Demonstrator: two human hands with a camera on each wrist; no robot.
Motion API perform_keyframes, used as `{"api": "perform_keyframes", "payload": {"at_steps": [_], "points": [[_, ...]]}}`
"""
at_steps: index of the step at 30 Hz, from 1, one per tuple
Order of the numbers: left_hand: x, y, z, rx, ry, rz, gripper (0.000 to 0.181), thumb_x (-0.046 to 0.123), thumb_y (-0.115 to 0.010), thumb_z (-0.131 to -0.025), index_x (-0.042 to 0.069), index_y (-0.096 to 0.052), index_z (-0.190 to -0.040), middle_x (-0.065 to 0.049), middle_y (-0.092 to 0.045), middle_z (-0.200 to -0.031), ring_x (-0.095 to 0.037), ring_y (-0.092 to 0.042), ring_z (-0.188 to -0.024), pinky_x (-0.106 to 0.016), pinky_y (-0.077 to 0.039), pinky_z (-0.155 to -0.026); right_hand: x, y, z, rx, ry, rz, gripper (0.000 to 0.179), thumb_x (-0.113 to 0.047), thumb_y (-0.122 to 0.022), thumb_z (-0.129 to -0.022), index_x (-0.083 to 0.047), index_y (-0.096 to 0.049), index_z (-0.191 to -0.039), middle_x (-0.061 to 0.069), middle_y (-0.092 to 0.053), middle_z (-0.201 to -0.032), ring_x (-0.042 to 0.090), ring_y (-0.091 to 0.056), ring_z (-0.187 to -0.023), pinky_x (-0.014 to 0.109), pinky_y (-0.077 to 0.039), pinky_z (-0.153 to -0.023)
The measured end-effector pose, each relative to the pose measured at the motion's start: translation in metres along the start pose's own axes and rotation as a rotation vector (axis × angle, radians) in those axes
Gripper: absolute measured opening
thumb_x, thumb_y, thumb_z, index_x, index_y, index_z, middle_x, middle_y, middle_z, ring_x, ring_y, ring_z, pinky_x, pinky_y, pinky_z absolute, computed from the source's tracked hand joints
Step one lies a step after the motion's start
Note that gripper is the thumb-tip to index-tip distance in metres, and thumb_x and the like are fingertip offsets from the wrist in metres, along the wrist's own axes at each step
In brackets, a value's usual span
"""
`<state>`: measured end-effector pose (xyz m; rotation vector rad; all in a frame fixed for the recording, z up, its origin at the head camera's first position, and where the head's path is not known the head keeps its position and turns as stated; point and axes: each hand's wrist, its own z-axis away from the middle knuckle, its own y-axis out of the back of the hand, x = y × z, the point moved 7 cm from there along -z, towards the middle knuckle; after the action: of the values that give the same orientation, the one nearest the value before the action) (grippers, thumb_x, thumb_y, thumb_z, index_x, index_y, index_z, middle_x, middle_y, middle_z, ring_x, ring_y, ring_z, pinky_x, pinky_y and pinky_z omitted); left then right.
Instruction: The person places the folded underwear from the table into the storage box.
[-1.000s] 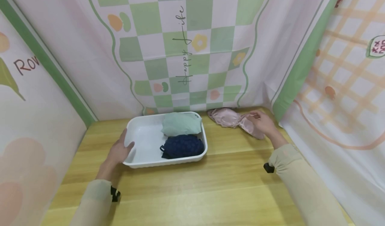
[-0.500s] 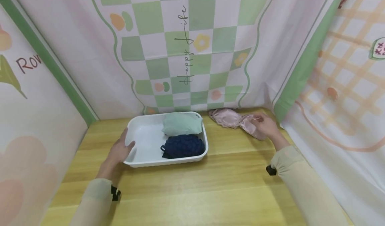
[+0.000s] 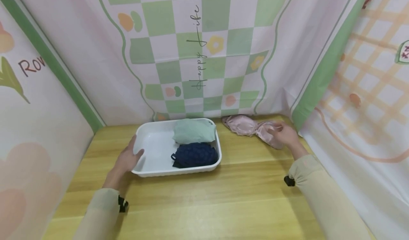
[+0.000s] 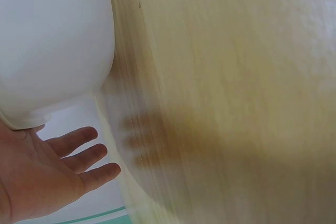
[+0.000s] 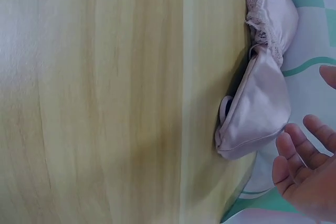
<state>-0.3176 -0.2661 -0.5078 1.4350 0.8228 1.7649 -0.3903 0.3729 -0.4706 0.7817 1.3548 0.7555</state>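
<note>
A white plastic tray (image 3: 153, 151) sits on the table, left of centre in the head view. My left hand (image 3: 127, 158) rests at its left end, thumb over the rim. The left wrist view shows several straight, spread fingers (image 4: 86, 158) standing off the tray's outer wall. Inside lie a mint-green folded cloth item (image 3: 194, 131) and a navy bundle (image 3: 195, 155) with a small loop. A pink lace-edged bra (image 3: 243, 125) lies by the back wall. Over its right cup, my right hand (image 3: 285, 134) has loosely bent fingers; in the right wrist view they grip nothing.
A wooden table (image 3: 198, 204) carries everything. Behind it hangs a curtain (image 3: 214, 73) with green-and-white checks. More printed fabric closes off the left side (image 3: 48, 126) and right side (image 3: 358, 119), the right one close to my right hand.
My right hand has shifted slightly right and nearer along the bra's right cup. The bra, the tray and my left hand keep their places; the head view has turned a little.
</note>
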Motion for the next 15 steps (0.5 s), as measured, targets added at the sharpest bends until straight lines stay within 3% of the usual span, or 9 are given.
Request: {"api": "perform_keyframes", "payload": {"at_steps": [15], "points": [[-0.003, -0.002, -0.003, 0.006, 0.005, 0.010, 0.081, 0.047, -0.038, -0.105, 0.017, 0.013, -0.160, -0.026, -0.008, -0.166, -0.054, -0.024, -0.146, -0.066, -0.026, -0.117, 0.021, -0.005, 0.003, -0.038, -0.096, 0.041, 0.096, -0.069, -0.048, -0.093, 0.006, -0.032, -0.150, 0.037, -0.048, -0.138, 0.055, -0.049, -0.123, 0.069, -0.040, -0.103]]}}
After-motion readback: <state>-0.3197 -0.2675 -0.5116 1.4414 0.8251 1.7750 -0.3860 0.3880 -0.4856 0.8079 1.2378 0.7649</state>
